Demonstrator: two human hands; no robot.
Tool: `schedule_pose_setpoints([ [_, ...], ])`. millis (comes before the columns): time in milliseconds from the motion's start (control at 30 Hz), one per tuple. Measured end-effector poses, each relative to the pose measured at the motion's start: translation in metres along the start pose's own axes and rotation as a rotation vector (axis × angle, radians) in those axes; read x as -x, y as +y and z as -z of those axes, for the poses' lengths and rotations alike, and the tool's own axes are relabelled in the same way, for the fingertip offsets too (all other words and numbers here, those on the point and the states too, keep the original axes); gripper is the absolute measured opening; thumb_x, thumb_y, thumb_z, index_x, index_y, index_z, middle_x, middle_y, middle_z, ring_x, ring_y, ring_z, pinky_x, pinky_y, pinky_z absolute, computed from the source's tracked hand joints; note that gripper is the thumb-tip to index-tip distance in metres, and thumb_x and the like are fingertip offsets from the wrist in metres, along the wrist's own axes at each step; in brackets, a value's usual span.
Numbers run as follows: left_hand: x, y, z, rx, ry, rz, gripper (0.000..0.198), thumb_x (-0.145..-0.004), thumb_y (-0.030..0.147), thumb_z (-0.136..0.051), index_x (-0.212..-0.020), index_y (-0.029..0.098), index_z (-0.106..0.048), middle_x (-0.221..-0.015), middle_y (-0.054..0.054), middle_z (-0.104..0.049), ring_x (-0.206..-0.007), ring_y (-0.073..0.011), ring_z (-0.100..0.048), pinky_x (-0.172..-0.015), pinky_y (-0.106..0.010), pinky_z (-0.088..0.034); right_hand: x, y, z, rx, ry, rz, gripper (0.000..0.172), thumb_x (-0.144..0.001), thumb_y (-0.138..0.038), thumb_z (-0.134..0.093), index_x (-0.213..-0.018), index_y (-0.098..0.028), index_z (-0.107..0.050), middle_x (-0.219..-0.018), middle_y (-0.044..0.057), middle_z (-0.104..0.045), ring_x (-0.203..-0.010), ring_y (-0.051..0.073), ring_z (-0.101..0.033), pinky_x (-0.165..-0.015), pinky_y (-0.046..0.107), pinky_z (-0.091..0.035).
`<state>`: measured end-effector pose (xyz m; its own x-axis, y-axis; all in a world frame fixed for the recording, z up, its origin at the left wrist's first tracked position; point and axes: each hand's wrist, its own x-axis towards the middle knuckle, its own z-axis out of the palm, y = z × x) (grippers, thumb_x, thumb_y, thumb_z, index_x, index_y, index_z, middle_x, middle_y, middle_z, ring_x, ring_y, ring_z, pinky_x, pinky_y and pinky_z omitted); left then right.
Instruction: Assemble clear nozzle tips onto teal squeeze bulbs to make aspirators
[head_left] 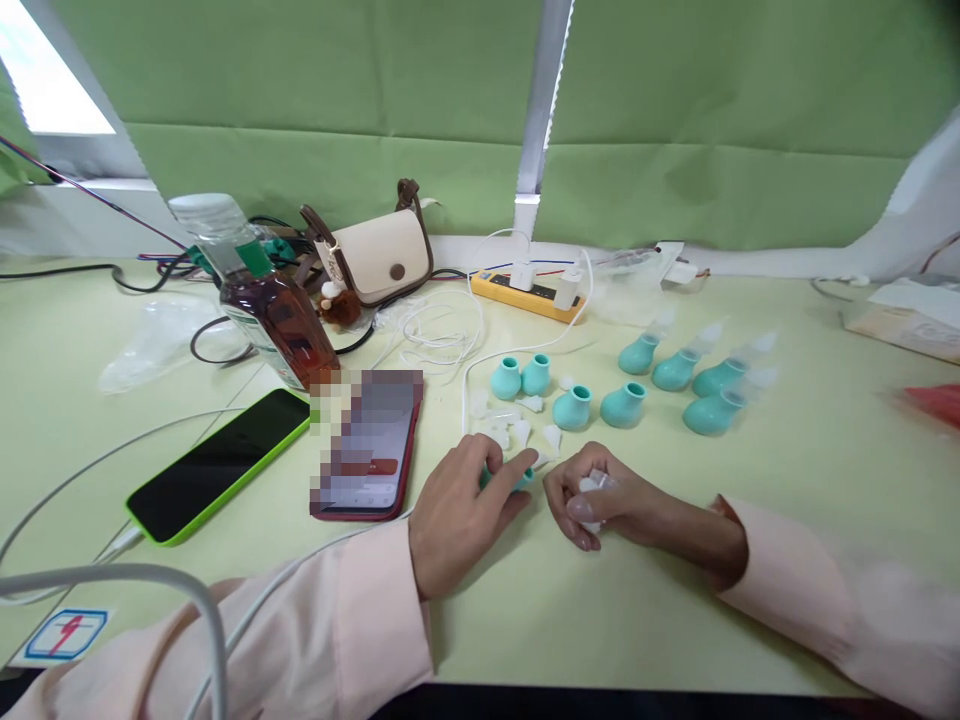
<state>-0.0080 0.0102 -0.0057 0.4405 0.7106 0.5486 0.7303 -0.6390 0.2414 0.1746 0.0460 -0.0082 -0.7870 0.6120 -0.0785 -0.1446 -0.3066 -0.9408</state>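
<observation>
My left hand [463,515] rests low over the table, its fingers curled around a teal rubber bulb [527,478] that they mostly cover. Close beside it, my right hand [619,498] is closed on a translucent plastic piece [598,482], partly hidden by the fingers. Small clear and white plastic pieces [523,432] lie scattered beyond my left hand. Behind them stand open-necked teal bulbs, among them a front one [572,409] and one farther right [622,405]. At the right, several teal bulbs [712,412] lie tilted with clear nozzles fitted in their necks.
Left of my hands lie a red-cased phone [371,450] and a green-cased phone [221,465] with a white cable. A bottle of brown drink [274,320], a cream handbag [382,255] and a yellow power strip [525,296] are farther back. A red object [934,402] sits at the right edge.
</observation>
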Motion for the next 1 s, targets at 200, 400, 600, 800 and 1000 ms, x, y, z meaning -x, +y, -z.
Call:
schedule_pose_setpoints([
  [200, -0.002, -0.006, 0.000, 0.190, 0.033, 0.044, 0.012, -0.081, 0.016, -0.044, -0.090, 0.013, -0.051, -0.083, -0.005, -0.042, -0.074, -0.0130, -0.046, -0.065, -0.026, -0.044, 0.002, -0.001, -0.006, 0.126, 0.110, -0.032, 0.018, -0.063, -0.020, -0.064, -0.051, -0.010, -0.056, -0.048, 0.000, -0.057, -0.031, 0.005, -0.044, -0.033, 0.017, -0.035],
  [400, 0.000, 0.000, 0.006, 0.460, 0.083, -0.060, 0.017, -0.076, 0.013, -0.051, -0.093, 0.011, -0.055, -0.083, -0.007, -0.049, -0.078, -0.0152, -0.044, -0.067, -0.029, -0.042, 0.001, 0.000, -0.012, 0.215, 0.182, -0.062, 0.016, -0.054, -0.014, -0.069, -0.053, -0.011, -0.054, -0.040, -0.004, -0.053, -0.033, 0.006, -0.048, -0.033, 0.014, -0.038],
  [600, 0.002, 0.006, 0.006, 0.636, 0.049, -0.033, 0.021, -0.071, 0.016, -0.060, -0.091, 0.014, -0.061, -0.078, -0.006, -0.055, -0.076, -0.0146, -0.042, -0.063, -0.027, -0.041, 0.002, 0.003, -0.018, 0.261, 0.235, -0.138, 0.022, -0.046, -0.012, -0.073, -0.047, -0.010, -0.051, -0.038, -0.004, -0.052, -0.033, 0.006, -0.049, -0.030, 0.013, -0.037],
  [800, 0.004, 0.007, 0.003, 0.623, 0.095, -0.100, 0.025, -0.069, 0.010, -0.061, -0.094, 0.012, -0.061, -0.076, -0.007, -0.056, -0.073, -0.0151, -0.040, -0.061, -0.029, -0.041, 0.002, 0.008, -0.020, 0.139, 0.217, -0.164, 0.022, -0.044, -0.016, -0.074, -0.047, -0.010, -0.052, -0.038, -0.003, -0.052, -0.032, 0.009, -0.051, -0.029, 0.015, -0.038],
  [1000, 0.003, 0.009, 0.004, 0.609, 0.189, -0.096, 0.020, -0.070, 0.005, -0.057, -0.089, 0.010, -0.063, -0.074, -0.009, -0.058, -0.070, -0.0149, -0.040, -0.058, -0.029, -0.041, 0.002, 0.006, -0.026, 0.199, 0.245, -0.133, 0.021, -0.050, -0.017, -0.072, -0.045, -0.010, -0.053, -0.040, -0.002, -0.055, -0.030, 0.006, -0.049, -0.027, 0.012, -0.036],
])
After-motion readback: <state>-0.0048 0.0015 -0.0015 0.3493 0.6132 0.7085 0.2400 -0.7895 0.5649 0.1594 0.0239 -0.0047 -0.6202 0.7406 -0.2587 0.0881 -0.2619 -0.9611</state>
